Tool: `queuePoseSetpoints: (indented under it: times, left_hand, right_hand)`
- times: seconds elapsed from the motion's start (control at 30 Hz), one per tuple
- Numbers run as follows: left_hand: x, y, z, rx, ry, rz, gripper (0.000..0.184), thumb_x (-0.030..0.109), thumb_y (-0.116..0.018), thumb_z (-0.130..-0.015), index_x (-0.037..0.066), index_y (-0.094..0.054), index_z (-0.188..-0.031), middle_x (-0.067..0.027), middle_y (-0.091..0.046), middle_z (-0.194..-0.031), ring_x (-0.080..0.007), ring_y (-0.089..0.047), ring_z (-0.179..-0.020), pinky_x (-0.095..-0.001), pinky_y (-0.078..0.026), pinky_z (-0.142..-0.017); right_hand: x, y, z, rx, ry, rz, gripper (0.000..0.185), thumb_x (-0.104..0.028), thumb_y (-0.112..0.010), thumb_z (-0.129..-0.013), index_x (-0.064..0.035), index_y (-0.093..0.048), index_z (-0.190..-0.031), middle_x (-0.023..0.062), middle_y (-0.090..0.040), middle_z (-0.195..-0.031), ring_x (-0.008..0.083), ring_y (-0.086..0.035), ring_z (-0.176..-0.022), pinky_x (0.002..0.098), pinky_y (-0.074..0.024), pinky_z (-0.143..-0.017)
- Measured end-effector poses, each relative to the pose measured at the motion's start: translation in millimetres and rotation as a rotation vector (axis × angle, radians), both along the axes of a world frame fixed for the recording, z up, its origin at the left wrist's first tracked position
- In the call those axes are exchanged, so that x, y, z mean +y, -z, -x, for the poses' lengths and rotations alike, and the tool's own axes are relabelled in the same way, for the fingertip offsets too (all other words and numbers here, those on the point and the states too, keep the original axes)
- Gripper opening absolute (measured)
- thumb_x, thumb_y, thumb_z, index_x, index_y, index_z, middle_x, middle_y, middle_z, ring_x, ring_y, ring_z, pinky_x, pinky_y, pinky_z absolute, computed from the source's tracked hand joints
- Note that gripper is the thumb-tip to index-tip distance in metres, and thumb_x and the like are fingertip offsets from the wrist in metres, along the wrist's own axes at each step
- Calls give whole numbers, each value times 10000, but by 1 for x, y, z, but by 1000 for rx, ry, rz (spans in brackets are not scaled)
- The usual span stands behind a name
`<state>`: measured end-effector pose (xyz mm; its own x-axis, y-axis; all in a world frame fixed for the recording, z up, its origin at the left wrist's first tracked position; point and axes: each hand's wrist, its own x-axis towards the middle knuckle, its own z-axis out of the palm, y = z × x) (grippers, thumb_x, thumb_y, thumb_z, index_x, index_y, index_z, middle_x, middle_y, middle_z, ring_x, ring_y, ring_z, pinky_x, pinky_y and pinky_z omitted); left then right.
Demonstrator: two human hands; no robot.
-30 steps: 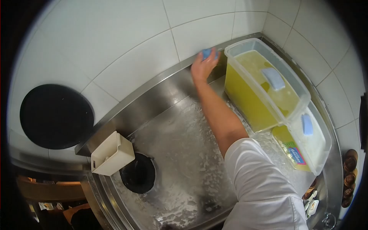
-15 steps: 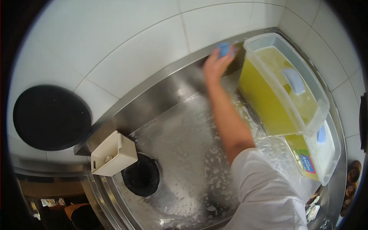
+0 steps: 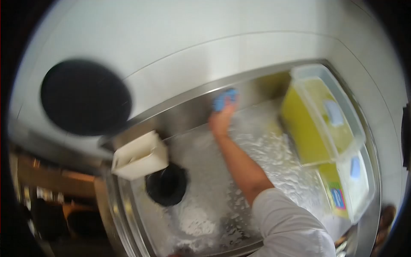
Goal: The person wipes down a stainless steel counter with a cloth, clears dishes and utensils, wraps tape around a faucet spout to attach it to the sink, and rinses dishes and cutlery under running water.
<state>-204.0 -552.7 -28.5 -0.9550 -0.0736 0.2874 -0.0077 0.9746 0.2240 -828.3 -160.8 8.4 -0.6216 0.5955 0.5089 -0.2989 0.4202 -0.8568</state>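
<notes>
My right hand [image 3: 221,122] is closed on a blue sponge [image 3: 224,99]. It presses the sponge against the sink's steel back wall [image 3: 188,112]. A white sleeve [image 3: 291,218] covers the upper part of that arm. Below my forearm, the wet sink floor [image 3: 209,171] carries water and suds. To the right of my hand, a clear plastic bin [image 3: 357,128] with yellow-green contents stands in the sink. My left hand is outside the view.
A cream-coloured plastic holder [image 3: 147,165] sits at the sink's left end, beside a black round drain piece [image 3: 167,186]. A large black disc [image 3: 85,97] is at upper left. A second clear bin [image 3: 364,184] stands right, near the sink's edge.
My right hand has moved left along the back wall with the blue sponge, away from the bin. The camera view has shifted, so the sink appears lower.
</notes>
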Motion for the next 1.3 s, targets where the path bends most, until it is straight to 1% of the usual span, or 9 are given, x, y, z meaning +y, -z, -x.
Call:
queuePoseSetpoints:
  times: [0.1,0.13,0.27,0.43,0.7,0.87,1.0,1.2,1.3]
  left_hand:
    - [5,-18,6,-176,-124,-168,269,277,-595,-891,81,-675,-725,-175,-648,-735,-430,-614,-699,-536,-441,-621]
    - [-2,-8,-4,-165,-141,-133,214,249,-620,-863,93,-676,-728,-172,-653,-739,-430,-620,-699,-549,-454,-634]
    - [6,-43,9,-84,-190,-153,78,185,-684,-786,107,-690,-783,-109,-688,-796,-336,-661,-755,-478,-537,-674]
    - [-2,-42,1,-6,-219,-178,77,179,-707,-773,117,-702,-819,-85,-668,-787,-316,-663,-775,-458,-541,-678]
    - [-7,-49,-7,59,-262,-255,108,194,-724,-730,140,-685,-815,-46,-660,-818,-263,-656,-795,-420,-524,-702]
    - [-10,-55,-4,145,-285,-249,127,188,-719,-707,144,-682,-820,-42,-661,-818,-257,-656,-786,-419,-518,-702]
    - [-7,-48,-7,133,-306,-239,150,194,-720,-694,147,-689,-833,-42,-658,-816,-259,-650,-780,-424,-515,-708]
    - [-7,-48,-3,128,-312,-242,125,199,-727,-699,158,-691,-812,-32,-649,-807,-248,-646,-795,-406,-507,-718]
    - [-9,-54,-3,165,-301,-266,140,162,-726,-679,149,-693,-815,-41,-648,-799,-261,-643,-768,-413,-504,-689]
  right_hand:
    - [-17,62,0,-404,21,48,421,-261,-652,-1030,0,-563,-1349,188,-651,-1137,329,-660,-993,423,-513,-996]
    - [-38,-20,-57,-470,-233,273,379,-253,-691,-1008,-19,-588,-1288,116,-681,-1093,240,-660,-894,393,-549,-875]
    - [-146,-65,-171,-424,-1087,151,404,-114,-713,-962,-45,-592,-1341,83,-674,-1144,208,-648,-968,392,-546,-897]
    - [-331,-103,-261,-226,-1536,-91,495,-57,-738,-915,-60,-592,-1388,179,-603,-1352,301,-609,-1268,404,-503,-1054]
    - [-572,-18,-203,13,-880,-741,587,-145,-704,-900,-13,-557,-1452,228,-589,-1405,388,-513,-1374,547,-347,-1183]
    - [-541,-17,-390,106,-1107,-1104,577,-126,-615,-885,99,-554,-1412,281,-607,-1328,431,-532,-1261,615,-335,-1119]
    - [-485,-39,-512,154,-1663,-805,361,-71,-581,-886,4,-716,-1213,210,-614,-1361,426,-531,-1223,468,-481,-1062]
    - [-503,-29,-356,362,-1558,-896,385,10,-680,-747,-92,-756,-1110,147,-677,-1226,388,-577,-1118,481,-472,-1015]
    - [-518,-47,-229,10,-1173,-1099,333,36,-655,-719,-53,-753,-1024,192,-674,-1047,414,-604,-1058,518,-474,-949]
